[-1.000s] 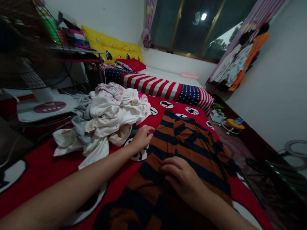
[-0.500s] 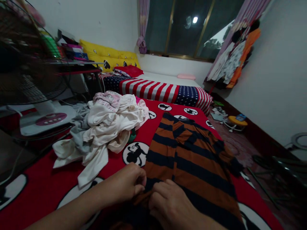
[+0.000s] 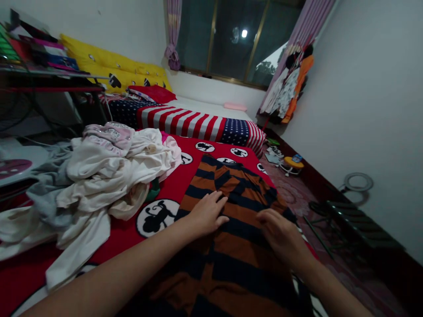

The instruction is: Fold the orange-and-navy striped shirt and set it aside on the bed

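A brown and navy striped shirt (image 3: 246, 248) with a collar at its far end lies spread out on the red bedspread (image 3: 188, 143). My left hand (image 3: 208, 213) rests on the shirt's middle, palm down, fingers stretched forward and nothing held. Over the shirt's right side is my right hand (image 3: 280, 235), its fingers loosely bent and apart, with no cloth seen gripped; whether it touches the fabric is hard to tell. Left of the shirt sits a heap of white, pink and grey clothes (image 3: 95, 180). The shirt's near end runs out of the picture at the bottom.
A bed with a stars-and-stripes cover (image 3: 185, 121) stands beyond, with a yellow cushion (image 3: 115, 66). On the right are a dark slatted stool (image 3: 360, 224) and a small yellow stool (image 3: 292, 164). A cluttered desk (image 3: 49, 72) is at the left.
Both hands have let go of the shirt's near part and moved forward over it, spreading apart. The near part now lies flatter. My view has swung to the right.
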Available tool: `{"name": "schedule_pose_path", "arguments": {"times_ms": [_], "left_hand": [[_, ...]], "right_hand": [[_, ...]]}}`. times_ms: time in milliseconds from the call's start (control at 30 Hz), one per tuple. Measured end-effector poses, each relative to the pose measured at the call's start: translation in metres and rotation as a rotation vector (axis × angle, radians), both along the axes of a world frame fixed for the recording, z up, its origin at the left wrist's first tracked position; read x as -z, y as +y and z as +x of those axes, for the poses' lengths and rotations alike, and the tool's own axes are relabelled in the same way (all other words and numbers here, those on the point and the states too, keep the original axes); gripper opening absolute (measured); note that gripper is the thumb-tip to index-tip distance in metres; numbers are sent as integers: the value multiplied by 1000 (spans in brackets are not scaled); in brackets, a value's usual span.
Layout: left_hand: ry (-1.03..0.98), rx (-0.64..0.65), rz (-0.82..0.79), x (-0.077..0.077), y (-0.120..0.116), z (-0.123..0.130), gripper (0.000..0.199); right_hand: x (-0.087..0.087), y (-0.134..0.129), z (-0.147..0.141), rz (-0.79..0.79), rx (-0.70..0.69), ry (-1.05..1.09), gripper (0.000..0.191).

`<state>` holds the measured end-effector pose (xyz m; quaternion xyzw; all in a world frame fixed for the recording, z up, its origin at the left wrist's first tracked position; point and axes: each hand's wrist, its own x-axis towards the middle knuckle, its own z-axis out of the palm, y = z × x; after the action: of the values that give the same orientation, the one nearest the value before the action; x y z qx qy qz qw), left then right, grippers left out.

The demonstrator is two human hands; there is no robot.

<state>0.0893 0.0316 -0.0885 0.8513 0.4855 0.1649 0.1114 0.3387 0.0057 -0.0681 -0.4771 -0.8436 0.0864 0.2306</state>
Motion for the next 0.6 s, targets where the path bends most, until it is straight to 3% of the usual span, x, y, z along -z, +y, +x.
{"name": "schedule_pose_path", "arguments": {"times_ms": [133, 233, 367, 467, 600], "left_hand": [[29, 13, 99, 41, 13, 7, 56], [26, 0, 143, 50, 12, 6, 56], [23, 0, 137, 47, 10, 5, 56], [12, -1, 136, 46, 11, 6, 55], [-12, -3, 133, 48, 11, 6, 55]], "right_hand": [[23, 41, 79, 123, 331, -32, 23], [46, 57, 117, 2, 460, -62, 48], [63, 68, 133, -74, 444, -54, 49], [59, 76, 133, -38, 485, -4, 44], [49, 87, 132, -185, 618, 15, 40]]}}
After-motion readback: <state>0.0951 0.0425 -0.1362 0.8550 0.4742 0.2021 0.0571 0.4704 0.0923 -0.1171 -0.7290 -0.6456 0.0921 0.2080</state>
